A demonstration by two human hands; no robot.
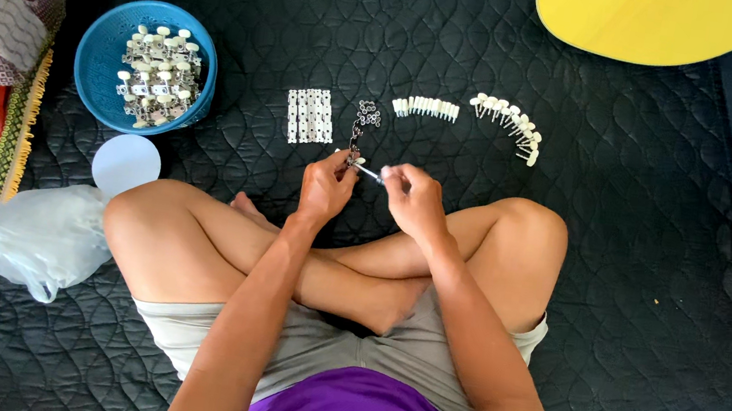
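Two hands meet over the dark quilted mat in the head view, the only one I have. My left hand pinches the lower end of a small metal plate that stands roughly on end, its top near a loose cluster of little gears. My right hand has its grip closed narrow on a thin metal pin, whose tip touches the plate right beside the left thumb. Both sit just in front of my crossed legs, above the mat.

Laid out beyond them: a short stack of white strips, a straight row of white pegs, and a curved row of knobbed pegs to the right. A blue basket at far left holds finished assemblies with cream knobs. A white lid and a clear bag lie beside my left knee; a yellow board sits at the top edge.

To seat the pin well, I judge the plate should be held steady and the pin kept square to its hole, pushed with light pressure so it does not slip or bend. Whether the tip is already in a hole is too small to tell.
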